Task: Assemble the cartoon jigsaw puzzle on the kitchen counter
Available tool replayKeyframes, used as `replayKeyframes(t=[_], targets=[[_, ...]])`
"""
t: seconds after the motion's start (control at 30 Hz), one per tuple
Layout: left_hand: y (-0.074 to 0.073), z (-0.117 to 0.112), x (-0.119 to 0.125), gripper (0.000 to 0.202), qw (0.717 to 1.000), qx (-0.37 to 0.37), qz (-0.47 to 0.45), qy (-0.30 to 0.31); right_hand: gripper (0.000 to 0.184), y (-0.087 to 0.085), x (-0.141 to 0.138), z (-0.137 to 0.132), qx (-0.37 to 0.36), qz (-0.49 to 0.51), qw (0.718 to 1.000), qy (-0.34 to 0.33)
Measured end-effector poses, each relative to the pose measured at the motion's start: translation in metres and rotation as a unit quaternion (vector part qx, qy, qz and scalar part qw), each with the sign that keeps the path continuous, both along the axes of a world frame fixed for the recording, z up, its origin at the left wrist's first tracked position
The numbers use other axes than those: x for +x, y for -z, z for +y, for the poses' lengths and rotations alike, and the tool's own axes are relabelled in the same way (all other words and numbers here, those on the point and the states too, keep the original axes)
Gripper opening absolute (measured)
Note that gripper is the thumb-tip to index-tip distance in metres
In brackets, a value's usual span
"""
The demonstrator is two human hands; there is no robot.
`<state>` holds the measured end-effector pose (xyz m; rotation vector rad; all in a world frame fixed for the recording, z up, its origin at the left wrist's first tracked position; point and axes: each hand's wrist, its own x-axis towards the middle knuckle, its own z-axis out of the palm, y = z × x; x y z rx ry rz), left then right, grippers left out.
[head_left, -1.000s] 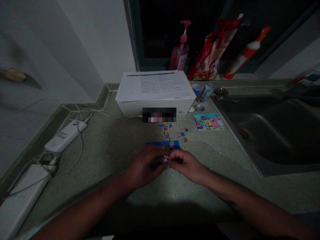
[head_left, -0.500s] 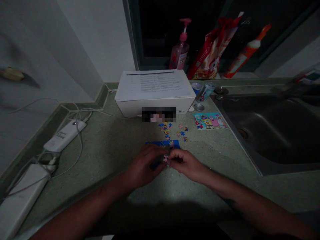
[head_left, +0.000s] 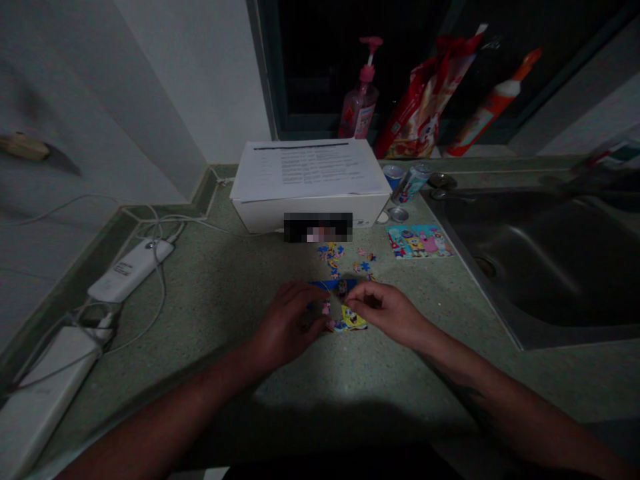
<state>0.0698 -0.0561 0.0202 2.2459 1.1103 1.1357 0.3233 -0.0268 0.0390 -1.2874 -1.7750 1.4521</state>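
Note:
A partly joined jigsaw puzzle (head_left: 354, 316) lies on the counter between my hands, with a blue strip along its top and a yellow cartoon face at lower right. Grey counter shows through a gap in its middle. My left hand (head_left: 290, 323) covers the puzzle's left side, fingers stretched and thumb apart near a pink piece (head_left: 326, 307). At the upper right edge, my right hand (head_left: 393, 310) has thumb and forefinger pinched together; whatever they hold is hidden. Several loose puzzle pieces (head_left: 331, 253) are scattered just beyond the puzzle.
Behind the pieces stands a white box (head_left: 310, 173) topped with a printed sheet. A cartoon picture card (head_left: 420, 241) lies beside the metal sink (head_left: 520, 267). Cans (head_left: 413, 183) stand by the box. Power strips (head_left: 131, 270) and cables run along the left.
My right hand has moved right, away from the pink piece, uncovering the yellow face. The left hand stays nearly in place, its fingertips a little further from the right hand.

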Motion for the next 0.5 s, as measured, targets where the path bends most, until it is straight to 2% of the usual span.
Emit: replayKeyframes(t=[0.33, 0.5], targets=[[0.0022, 0.0014, -0.0006, 0.034, 1.000, 0.009, 0.005, -0.012, 0.014, 0.0025, 0.0035, 0.0045, 0.129, -0.097, 0.986, 0.036], [0.0008, 0.0020, -0.0007, 0.030, 1.000, 0.014, 0.007, -0.018, 0.016, -0.0008, 0.0092, 0.0073, 0.149, -0.102, 0.982, 0.052]])
